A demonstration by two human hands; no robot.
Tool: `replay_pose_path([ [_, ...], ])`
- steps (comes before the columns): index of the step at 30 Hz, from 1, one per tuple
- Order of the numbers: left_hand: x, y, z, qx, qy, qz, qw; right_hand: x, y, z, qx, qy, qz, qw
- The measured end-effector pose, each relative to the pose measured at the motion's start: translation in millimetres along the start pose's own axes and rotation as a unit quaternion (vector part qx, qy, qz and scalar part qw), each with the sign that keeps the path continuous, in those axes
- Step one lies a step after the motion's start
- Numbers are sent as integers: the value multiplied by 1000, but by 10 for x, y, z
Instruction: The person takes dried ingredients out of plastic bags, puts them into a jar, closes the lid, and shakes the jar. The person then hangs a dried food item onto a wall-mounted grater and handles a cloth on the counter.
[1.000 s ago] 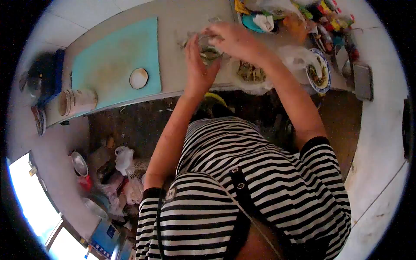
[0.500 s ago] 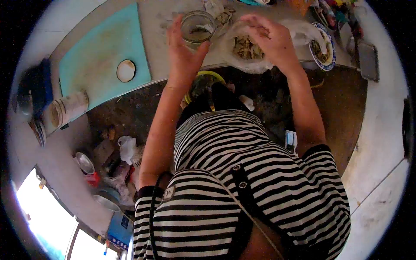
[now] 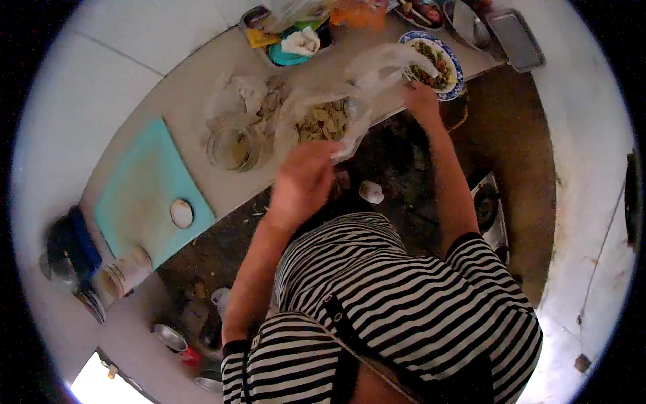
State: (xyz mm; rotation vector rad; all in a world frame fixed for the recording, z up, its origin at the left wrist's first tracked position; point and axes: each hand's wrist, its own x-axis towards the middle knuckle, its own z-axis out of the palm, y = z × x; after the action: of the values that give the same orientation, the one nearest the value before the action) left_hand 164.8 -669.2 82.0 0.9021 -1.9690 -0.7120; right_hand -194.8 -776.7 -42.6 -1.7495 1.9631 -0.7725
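Note:
A clear plastic bag [image 3: 356, 138] lies open at the counter's front edge, with dried leaves [image 3: 326, 121] inside. My left hand [image 3: 306, 182] is closed, its fingertips pinching the bag's near edge. Farther right, my right hand [image 3: 422, 104] is closed at the bag's stretched side, just below the blue-rimmed plate [image 3: 459, 67]; its fingertips are partly blurred. To the left of the bag stands an open glass jar [image 3: 232, 151] with a little dark matter in it. Behind the jar is another crumpled clear bag [image 3: 225, 101].
A turquoise board [image 3: 145, 188] carries a round white lid [image 3: 182, 213]. At the back sits a tray [image 3: 269, 57] with cloths, and a grey tray [image 3: 517, 42] stands at the right end. A container [image 3: 128, 273] lies by the board's near corner.
My left hand has left the glass jar and now grips the bag's edge. My right hand has moved from over the leaves to the bag's right side. The view has turned.

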Motion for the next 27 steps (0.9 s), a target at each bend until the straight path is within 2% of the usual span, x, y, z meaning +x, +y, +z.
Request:
replay_pose_path([
  [1,57,29,168,5,-65,-3,998,104,144,148,20,-16,-3,1000],
  [2,84,29,328,12,-129,-7,992,155,88,201,47,-31,35,998],
  [3,65,-51,491,79,-161,5,984,207,24,251,72,-43,74,994],
  [4,9,-187,664,146,-191,17,971,268,-289,238,104,-54,154,981],
  [5,-6,-385,859,209,-223,26,952,348,-289,308,136,-40,174,974],
  [6,-48,-562,951,263,-229,-9,937,428,-287,379,169,-25,193,966],
  [7,-89,-748,1003,315,-232,-45,919,522,-108,562,198,19,147,969],
  [8,-112,-894,1000,367,-232,-82,897,570,-137,563,208,34,129,969],
  [9,-97,-1049,956,378,-203,-94,898,615,-174,561,217,50,109,969],
  [11,-47,-1287,844,397,-142,-121,899,604,-644,151,198,21,127,972],
  [14,271,-819,597,417,-168,-99,887,706,-804,-47,312,15,114,943],
  [17,625,-289,442,348,-153,-98,920,828,-888,-186,240,36,43,969],
  [20,929,54,351,282,8,-67,957,551,-1511,-526,202,67,-90,973],
  [23,1233,169,141,218,91,77,969,365,-1953,-705,238,-72,-106,963],
  [25,1201,280,14,244,34,14,969,294,-1998,-651,220,-72,-166,959],
  [27,1046,314,-73,276,-2,-51,960,166,-2091,-607,267,-86,-164,946],
])
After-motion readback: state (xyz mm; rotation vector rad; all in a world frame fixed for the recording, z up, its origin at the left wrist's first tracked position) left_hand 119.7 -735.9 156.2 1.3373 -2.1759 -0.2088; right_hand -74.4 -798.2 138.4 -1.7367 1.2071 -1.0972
